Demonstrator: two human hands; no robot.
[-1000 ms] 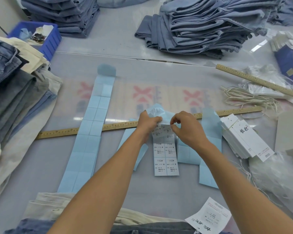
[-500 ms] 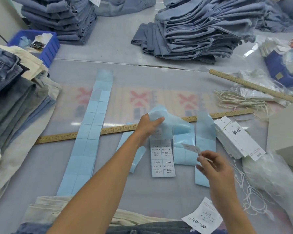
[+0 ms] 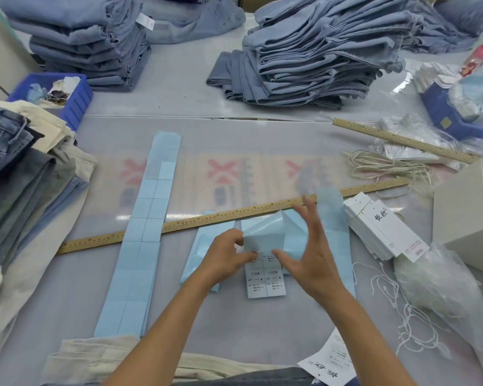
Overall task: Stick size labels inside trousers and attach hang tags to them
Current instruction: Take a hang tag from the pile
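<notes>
A sheet of white size labels (image 3: 265, 282) printed "1103#" lies on the table in front of me, its pale blue backing (image 3: 265, 232) peeled up and folded back at the far end. My left hand (image 3: 226, 256) pinches that folded backing at its left edge. My right hand (image 3: 310, 254) hovers over the sheet's right side with fingers spread and the thumb tip touching the top labels. A stack of white hang tags (image 3: 385, 227) lies to the right. One loose hang tag (image 3: 329, 366) rests on the cream and dark trousers (image 3: 117, 358) at the near edge.
A long blue backing strip (image 3: 142, 232) crosses a wooden ruler (image 3: 207, 218). Tag strings (image 3: 388, 168), a second ruler (image 3: 402, 140), a white box (image 3: 469, 213) and a plastic bag (image 3: 444, 296) crowd the right. Folded trousers sit at left (image 3: 17, 168) and behind (image 3: 304, 51), beside a blue bin (image 3: 73, 93).
My right hand, drawn back toward the near right pinching a peeled label half a second ago, has come back to the sheet without it. My left hand stayed on the backing.
</notes>
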